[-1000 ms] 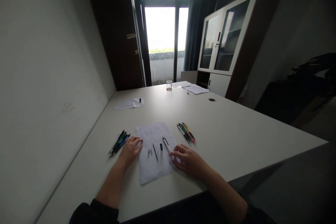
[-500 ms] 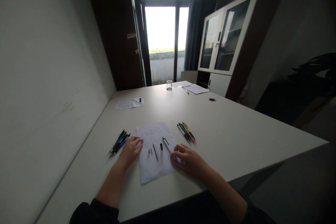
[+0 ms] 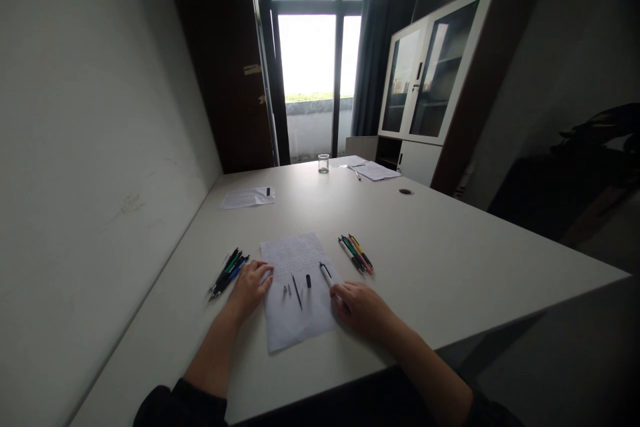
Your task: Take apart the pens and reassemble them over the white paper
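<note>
My left hand (image 3: 253, 287) rests with fingers stretched out on the left edge of a written sheet of paper (image 3: 295, 337). At the sheet's right edge my right hand (image 3: 360, 307) is closed around the lower end of a white pen barrel (image 3: 326, 273) with a black clip. Between the hands, a thin dark pen refill (image 3: 297, 292) lies on the paper. Beside it are a short black sleeve, possibly a rubber grip (image 3: 309, 281), and small parts (image 3: 285, 290) too tiny to make out.
A bundle of dark pens (image 3: 229, 273) lies left of my left hand; several coloured pens (image 3: 356, 254) lie right of the sheet. Farther back are a small paper (image 3: 245, 197), a glass (image 3: 323, 163), more papers (image 3: 376, 170) and a round table hole (image 3: 406, 191). A wall borders the left.
My right hand has shifted slightly right, carrying the white pen barrel toward the sheet's right edge, and its fingers have closed in more. My left hand stays put.
</note>
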A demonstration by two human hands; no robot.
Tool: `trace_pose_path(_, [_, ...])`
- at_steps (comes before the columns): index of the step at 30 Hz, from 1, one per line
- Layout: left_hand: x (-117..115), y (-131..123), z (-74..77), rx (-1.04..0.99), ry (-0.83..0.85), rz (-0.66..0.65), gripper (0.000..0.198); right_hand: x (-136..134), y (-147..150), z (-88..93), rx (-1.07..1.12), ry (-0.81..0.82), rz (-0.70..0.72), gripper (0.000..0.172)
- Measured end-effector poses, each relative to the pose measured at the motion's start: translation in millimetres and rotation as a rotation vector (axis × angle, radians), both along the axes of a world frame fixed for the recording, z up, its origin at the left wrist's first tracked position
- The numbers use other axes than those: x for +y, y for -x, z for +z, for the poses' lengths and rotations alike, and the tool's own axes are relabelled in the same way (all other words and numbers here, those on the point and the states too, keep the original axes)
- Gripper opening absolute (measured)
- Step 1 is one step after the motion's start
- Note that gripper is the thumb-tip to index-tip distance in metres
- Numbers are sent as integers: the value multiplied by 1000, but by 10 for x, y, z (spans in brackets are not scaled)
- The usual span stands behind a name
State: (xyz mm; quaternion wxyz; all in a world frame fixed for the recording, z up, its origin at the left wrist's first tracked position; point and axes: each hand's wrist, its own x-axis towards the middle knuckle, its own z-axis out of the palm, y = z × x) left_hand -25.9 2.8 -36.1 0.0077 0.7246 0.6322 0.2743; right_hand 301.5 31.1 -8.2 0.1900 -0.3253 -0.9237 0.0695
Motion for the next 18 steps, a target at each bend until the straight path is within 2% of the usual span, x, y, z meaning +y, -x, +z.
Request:
trace_pose_path(11, [-16, -13, 27, -1, -15, -8, 24, 57, -17, -77, 60, 64, -18, 26])
trace_pose_path(18, [-1, -17, 18, -22, -33, 6, 24, 140, -61, -108, 285, 94, -32, 24])
